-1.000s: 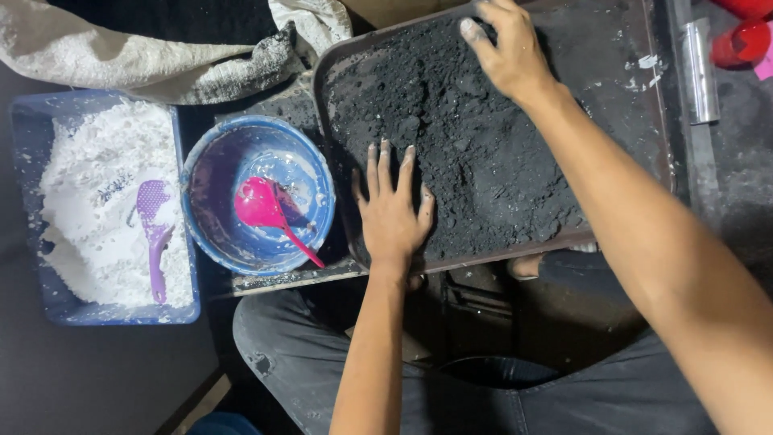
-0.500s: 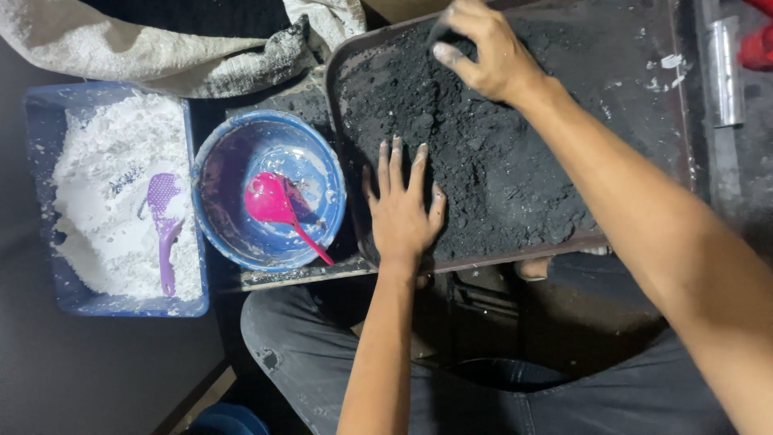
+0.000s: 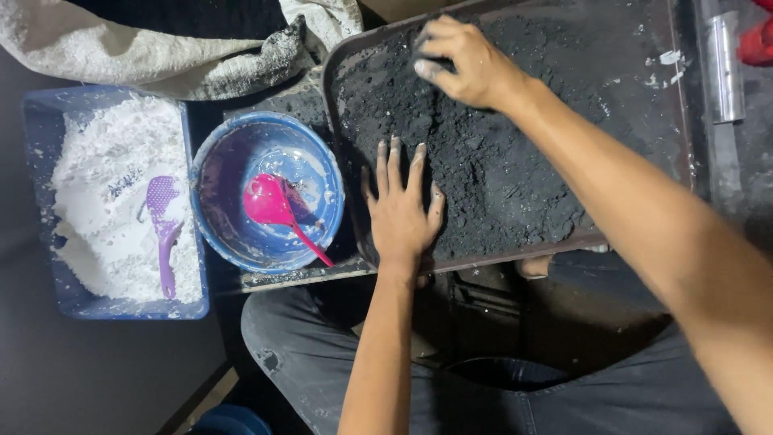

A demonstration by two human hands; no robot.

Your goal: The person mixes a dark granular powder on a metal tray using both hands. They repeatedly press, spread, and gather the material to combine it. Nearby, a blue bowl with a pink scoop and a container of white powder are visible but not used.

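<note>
Dim floor and dark trousers fill the lower view, with a wide dark metal tray (image 3: 680, 121) of black powder (image 3: 483, 153) resting across the person's lap. Since a second ago the right hand (image 3: 467, 60) has slid leftward along the tray's far edge, its grip now curled shut around a clump of powder. The left hand (image 3: 400, 211) has stayed flat, fingers spread, pressing the heap near the tray's near rim. Beside it, a round blue bowl (image 3: 233, 242) holds a pink plastic spoon (image 3: 274, 207). Further left, a blue rectangular tub (image 3: 36, 201) holds white powder (image 3: 97, 161) and a purple scoop (image 3: 163, 225).
</note>
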